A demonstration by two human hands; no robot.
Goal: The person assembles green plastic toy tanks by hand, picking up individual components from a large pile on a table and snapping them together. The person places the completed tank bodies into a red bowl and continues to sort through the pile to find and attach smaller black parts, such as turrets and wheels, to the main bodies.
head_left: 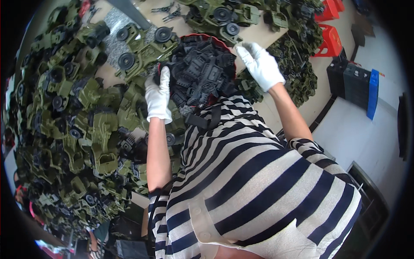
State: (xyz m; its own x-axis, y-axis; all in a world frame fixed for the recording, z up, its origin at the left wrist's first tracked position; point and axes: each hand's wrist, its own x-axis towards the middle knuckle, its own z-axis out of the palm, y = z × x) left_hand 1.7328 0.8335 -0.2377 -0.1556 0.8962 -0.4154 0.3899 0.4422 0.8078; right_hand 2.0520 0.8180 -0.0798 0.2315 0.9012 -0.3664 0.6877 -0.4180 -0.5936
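Observation:
A red basin (236, 65) heaped with black moulded plastic parts (200, 71) rests against my lap, at the table edge. My left hand (158, 98), in a white glove, is closed at the basin's left rim, thumb up along the inner side; its other fingers are partly hidden. Just past the right rim is my right hand (261, 67), also gloved in white. Its fingers stretch toward the far left, and I see nothing held in them. Beyond the basin, near the right fingertips, stands an olive-green toy truck (220, 19) with black wheels. Another green toy vehicle body (148, 49) lies at the basin's far left.
A large heap of green toy vehicles (82, 129) fills the left side. More green vehicles (297, 64) are piled at the right. Loose dark parts (169, 11) lie at the back. Red plastic stools (328, 41) and a black crate (348, 77) with a blue edge stand at the right.

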